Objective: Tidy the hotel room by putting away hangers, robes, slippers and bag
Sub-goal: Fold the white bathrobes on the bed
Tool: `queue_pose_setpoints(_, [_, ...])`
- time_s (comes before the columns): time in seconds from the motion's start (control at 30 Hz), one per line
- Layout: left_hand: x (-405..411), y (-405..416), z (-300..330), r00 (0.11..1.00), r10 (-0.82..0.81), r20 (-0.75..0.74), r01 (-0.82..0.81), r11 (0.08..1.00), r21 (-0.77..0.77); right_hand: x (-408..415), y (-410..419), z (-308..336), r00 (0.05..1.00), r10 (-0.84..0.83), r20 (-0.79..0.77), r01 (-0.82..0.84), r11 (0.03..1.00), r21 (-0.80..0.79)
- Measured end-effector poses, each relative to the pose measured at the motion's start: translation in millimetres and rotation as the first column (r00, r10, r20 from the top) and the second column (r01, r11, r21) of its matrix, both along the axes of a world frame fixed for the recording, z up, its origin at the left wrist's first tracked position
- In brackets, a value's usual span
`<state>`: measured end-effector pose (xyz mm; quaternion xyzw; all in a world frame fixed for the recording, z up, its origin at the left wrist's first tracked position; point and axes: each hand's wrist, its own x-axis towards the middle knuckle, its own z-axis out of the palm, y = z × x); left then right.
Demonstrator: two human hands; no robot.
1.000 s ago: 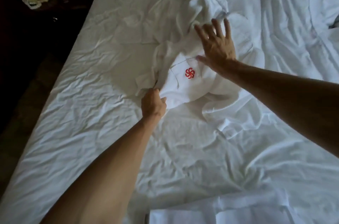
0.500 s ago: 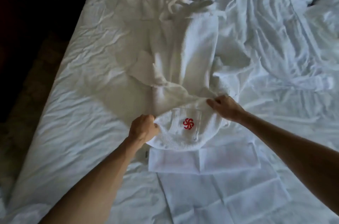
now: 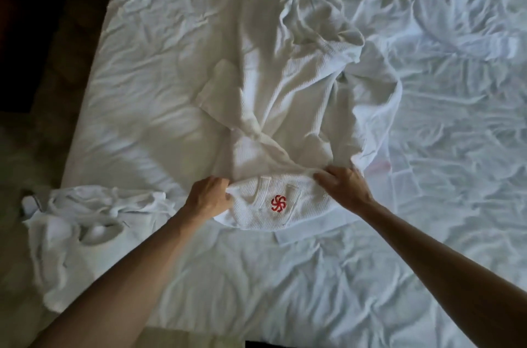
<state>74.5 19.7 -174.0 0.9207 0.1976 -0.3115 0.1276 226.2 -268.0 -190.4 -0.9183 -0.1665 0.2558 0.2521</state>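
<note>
On the bed (image 3: 148,108), near edge, centre: one white waffle-weave robe (image 3: 293,108) with a red pinwheel emblem (image 3: 278,204) on its pocket, lying crumpled lengthwise across the wrinkled sheet. Left hand (image 3: 209,199): fingers curled shut on the robe's near edge, left of the pocket. Right hand (image 3: 343,186): fingers pinched closed on the same edge, right of the pocket. Second white garment (image 3: 85,222), bunched, at the bed's left edge; type unclear. Flat folded white cloth (image 3: 310,230) partly under the robe's near end. Risk: a pull with uneven grips would likely skew the robe, drag loose sheet along, or slide trailing fabric off the mattress.
</note>
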Motion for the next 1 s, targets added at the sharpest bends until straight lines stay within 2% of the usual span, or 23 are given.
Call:
queue_pose_setpoints(0.07, [-3,-3,0,0.984,0.025,0.176,-0.003,0.993,-0.122,-9,-9,2,0.994,0.048,0.094,-0.053,0.997,0.047])
queue_pose_setpoints(0.13, [3,-10,-3,0.914,0.030,0.404,0.050,0.982,-0.184,-19,-21,2,0.974,0.115,0.198,-0.128,0.990,0.053])
queue_pose_setpoints(0.2, [22,-24,-2,0.829,-0.020,0.560,0.134,0.977,-0.163,-29,-30,3,0.942,0.154,0.297,-0.181,0.981,0.067])
queue_pose_setpoints(0.27, [50,-40,1,0.776,-0.113,0.621,0.229,0.967,-0.110,-40,-36,6,0.909,0.175,0.379,-0.218,0.973,0.075])
queue_pose_setpoints(0.4, [97,-53,-7,0.724,-0.399,0.563,0.355,0.915,0.192,-54,-49,3,0.898,0.160,0.410,-0.217,0.971,0.096])
queue_pose_setpoints(0.53, [134,-25,-4,0.699,-0.455,0.552,0.333,0.890,0.312,-37,-69,1,0.887,0.135,0.442,-0.203,0.973,0.110])
queue_pose_setpoints(0.63, [156,-8,17,0.714,-0.469,0.520,0.365,0.883,0.295,-3,-92,8,0.880,0.040,0.473,-0.080,0.995,0.065])
queue_pose_setpoints(0.7, [169,-12,35,0.696,-0.458,0.553,0.373,0.889,0.266,19,-107,13,0.877,-0.027,0.479,0.024,1.000,0.013])
queue_pose_setpoints(0.83, [164,-53,60,0.732,-0.349,0.586,0.360,0.927,0.102,41,-129,21,0.913,-0.161,0.375,0.211,0.973,-0.098])
queue_pose_setpoints(0.93, [128,-93,65,0.772,-0.322,0.547,0.378,0.926,0.013,33,-130,23,0.958,-0.145,0.248,0.187,0.970,-0.155])
queue_pose_setpoints(1.0, [92,-131,61,0.830,-0.311,0.463,0.392,0.916,-0.086,23,-124,23,0.980,-0.080,0.183,0.103,0.987,-0.120])
